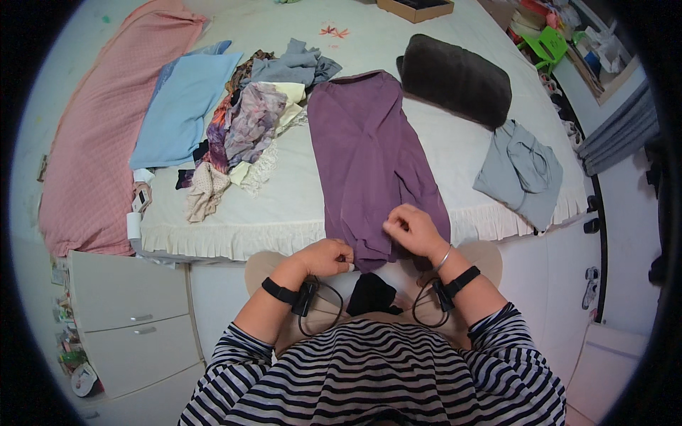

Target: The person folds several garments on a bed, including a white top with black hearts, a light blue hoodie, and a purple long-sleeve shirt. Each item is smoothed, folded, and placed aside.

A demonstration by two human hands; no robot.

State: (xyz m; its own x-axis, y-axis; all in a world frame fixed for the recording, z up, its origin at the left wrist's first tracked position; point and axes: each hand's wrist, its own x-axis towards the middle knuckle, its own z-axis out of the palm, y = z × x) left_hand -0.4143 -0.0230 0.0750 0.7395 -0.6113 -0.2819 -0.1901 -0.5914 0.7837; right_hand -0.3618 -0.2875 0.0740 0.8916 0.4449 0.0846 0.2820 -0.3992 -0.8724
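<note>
A purple garment (362, 144) lies lengthwise on the bed in front of me, its near end hanging over the bed's edge. My left hand (330, 256) is at the lower left corner of this garment, with fingers bent and a bit of purple fabric between thumb and fingers. Over the lower right part of the garment is my right hand (414, 228), its fingers loosely curled; whether cloth is pinched under them is hidden. A small black cloth (373, 294) rests between my legs, just below the garment's hem.
A rolled dark brown blanket (455, 77) and a folded grey-green garment (522, 173) lie at right. At left are crumpled patterned clothes (253, 122), a light blue cloth (184, 109) and a pink quilted cover (106, 144). A cardboard box (415, 9) sits at the far edge.
</note>
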